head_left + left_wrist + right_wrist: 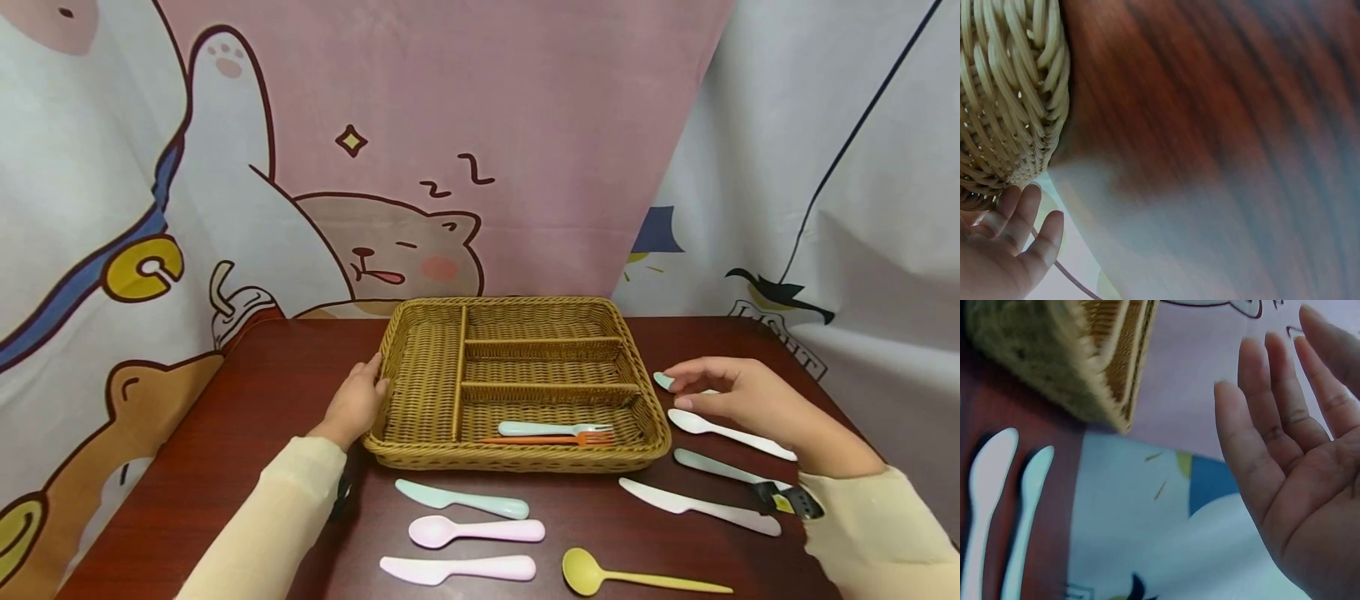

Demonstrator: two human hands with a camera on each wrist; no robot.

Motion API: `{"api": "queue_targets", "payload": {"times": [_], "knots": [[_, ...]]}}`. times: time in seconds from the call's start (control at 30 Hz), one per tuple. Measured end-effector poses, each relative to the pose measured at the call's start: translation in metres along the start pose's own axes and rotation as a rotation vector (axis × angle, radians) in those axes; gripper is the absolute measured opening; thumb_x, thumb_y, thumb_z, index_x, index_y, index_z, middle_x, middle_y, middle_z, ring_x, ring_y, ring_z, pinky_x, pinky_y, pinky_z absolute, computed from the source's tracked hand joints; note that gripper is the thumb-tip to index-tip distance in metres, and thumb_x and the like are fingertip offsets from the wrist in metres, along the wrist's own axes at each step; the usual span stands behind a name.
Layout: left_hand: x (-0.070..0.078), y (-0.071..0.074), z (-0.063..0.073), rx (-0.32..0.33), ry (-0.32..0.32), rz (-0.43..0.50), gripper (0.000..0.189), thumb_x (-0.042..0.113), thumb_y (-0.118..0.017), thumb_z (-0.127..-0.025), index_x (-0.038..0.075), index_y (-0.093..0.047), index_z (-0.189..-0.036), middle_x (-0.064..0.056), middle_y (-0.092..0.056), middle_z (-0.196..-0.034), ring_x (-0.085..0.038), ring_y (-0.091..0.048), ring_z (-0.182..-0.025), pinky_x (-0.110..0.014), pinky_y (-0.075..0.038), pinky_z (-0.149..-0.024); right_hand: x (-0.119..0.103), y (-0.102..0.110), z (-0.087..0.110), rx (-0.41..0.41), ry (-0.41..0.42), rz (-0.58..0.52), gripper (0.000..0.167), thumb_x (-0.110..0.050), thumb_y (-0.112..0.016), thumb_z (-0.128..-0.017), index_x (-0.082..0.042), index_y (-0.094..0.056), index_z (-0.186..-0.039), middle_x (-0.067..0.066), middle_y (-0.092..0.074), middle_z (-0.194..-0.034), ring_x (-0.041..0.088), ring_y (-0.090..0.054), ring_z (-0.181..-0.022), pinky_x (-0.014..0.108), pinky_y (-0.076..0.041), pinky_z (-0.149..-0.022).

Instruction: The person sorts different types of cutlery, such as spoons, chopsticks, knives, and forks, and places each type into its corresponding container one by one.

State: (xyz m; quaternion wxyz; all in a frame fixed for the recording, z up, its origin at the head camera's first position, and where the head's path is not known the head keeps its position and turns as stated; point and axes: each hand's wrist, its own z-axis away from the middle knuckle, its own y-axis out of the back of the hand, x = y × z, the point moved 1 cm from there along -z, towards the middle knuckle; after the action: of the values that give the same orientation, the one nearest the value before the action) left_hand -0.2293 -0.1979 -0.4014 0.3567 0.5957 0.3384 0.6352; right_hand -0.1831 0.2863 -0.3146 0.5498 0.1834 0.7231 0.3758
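A brown wicker basket (459, 367) with compartments stands on the table. My left hand (354, 406) rests against its left rim; in the left wrist view its loosely extended fingers (1022, 212) are at the woven side. A mint fork (536, 429) and an orange fork (592, 438) lie in the front right compartment. Right of the basket, my right hand (738, 393) is held above a mint spoon (1034, 478), mostly hidden beneath it in the head view. The right wrist view shows this hand's fingers spread, holding nothing. Just nearer lies a white spoon (731, 433).
In front of the basket lie a mint knife (461, 500), a pink spoon (480, 531), a pink knife (457, 569) and a yellow spoon (585, 572). A white knife (697, 506) and a grey-green utensil (712, 467) lie at right. A printed curtain (562, 150) hangs behind.
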Motion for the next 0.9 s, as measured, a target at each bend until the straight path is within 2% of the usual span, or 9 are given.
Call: {"api": "queue_targets", "payload": {"times": [0.1, 0.23, 0.33, 0.43, 0.57, 0.67, 0.77, 0.9], "knots": [[0.0, 0.0, 0.0, -0.003, 0.005, 0.006, 0.059, 0.021, -0.043, -0.104, 0.002, -0.017, -0.154, -0.028, -0.026, -0.151, -0.041, -0.032, -0.137, -0.053, -0.032, -0.109, 0.016, 0.0, 0.009, 0.001, -0.008, -0.051, 0.031, -0.013, -0.072, -0.087, -0.004, -0.067, -0.117, -0.003, -0.07, -0.095, -0.003, -0.061, -0.087, 0.021, -0.051, -0.067], [0.0, 0.001, -0.001, -0.007, 0.012, 0.007, 0.059, 0.021, -0.042, -0.105, 0.002, -0.017, -0.154, -0.029, -0.024, -0.152, -0.041, -0.03, -0.138, -0.053, -0.031, -0.109, 0.038, -0.001, 0.017, -0.017, -0.028, -0.173, 0.029, -0.004, -0.069, -0.088, -0.014, -0.068, -0.115, -0.008, -0.07, -0.096, -0.001, -0.064, -0.086, 0.02, -0.053, -0.068], [0.0, 0.001, -0.001, -0.006, 0.014, 0.005, 0.059, 0.021, -0.042, -0.105, 0.002, -0.017, -0.154, -0.028, -0.024, -0.152, -0.041, -0.03, -0.138, -0.052, -0.031, -0.11, 0.051, -0.001, 0.022, -0.028, -0.082, -0.216, 0.03, -0.004, -0.068, -0.089, -0.017, -0.067, -0.116, -0.009, -0.069, -0.097, -0.001, -0.064, -0.086, 0.021, -0.054, -0.069], [0.0, 0.001, -0.001, -0.004, 0.011, 0.005, 0.059, 0.021, -0.043, -0.105, 0.002, -0.017, -0.154, -0.029, -0.024, -0.152, -0.041, -0.03, -0.138, -0.052, -0.031, -0.109, 0.062, -0.002, 0.027, -0.042, -0.155, -0.199, 0.034, -0.01, -0.069, -0.089, -0.004, -0.064, -0.122, -0.004, -0.069, -0.1, -0.001, -0.063, -0.086, 0.024, -0.055, -0.07], [0.001, 0.0, -0.001, -0.007, 0.011, 0.01, 0.059, 0.021, -0.043, -0.105, 0.002, -0.017, -0.154, -0.029, -0.023, -0.153, -0.041, -0.029, -0.139, -0.053, -0.031, -0.109, 0.075, -0.005, 0.034, -0.067, -0.226, -0.165, 0.049, -0.017, -0.07, -0.089, 0.011, -0.054, -0.126, 0.013, -0.067, -0.108, -0.002, -0.063, -0.087, 0.027, -0.056, -0.072], [0.001, 0.0, 0.0, -0.008, 0.018, 0.016, 0.059, 0.022, -0.042, -0.105, 0.003, -0.017, -0.154, -0.028, -0.023, -0.153, -0.041, -0.029, -0.139, -0.052, -0.03, -0.11, 0.085, -0.007, 0.038, -0.086, -0.249, -0.169, 0.052, -0.017, -0.069, -0.09, 0.015, -0.052, -0.127, 0.022, -0.065, -0.112, -0.001, -0.064, -0.088, 0.027, -0.056, -0.072], [0.002, 0.0, 0.0, -0.005, 0.017, 0.014, 0.059, 0.021, -0.042, -0.105, 0.002, -0.017, -0.154, -0.028, -0.024, -0.153, -0.041, -0.03, -0.138, -0.053, -0.031, -0.11, 0.092, -0.009, 0.042, -0.091, -0.27, -0.159, 0.051, -0.017, -0.068, -0.091, 0.014, -0.052, -0.127, 0.021, -0.065, -0.111, -0.001, -0.064, -0.087, 0.027, -0.056, -0.072], [0.001, 0.0, 0.001, -0.004, 0.016, 0.012, 0.059, 0.021, -0.042, -0.105, 0.002, -0.017, -0.154, -0.028, -0.025, -0.152, -0.041, -0.031, -0.138, -0.053, -0.031, -0.109, 0.1, -0.012, 0.045, -0.082, -0.292, -0.08, 0.048, -0.019, -0.07, -0.09, 0.011, -0.057, -0.125, 0.014, -0.067, -0.105, -0.004, -0.06, -0.083, 0.026, -0.055, -0.069]]}}
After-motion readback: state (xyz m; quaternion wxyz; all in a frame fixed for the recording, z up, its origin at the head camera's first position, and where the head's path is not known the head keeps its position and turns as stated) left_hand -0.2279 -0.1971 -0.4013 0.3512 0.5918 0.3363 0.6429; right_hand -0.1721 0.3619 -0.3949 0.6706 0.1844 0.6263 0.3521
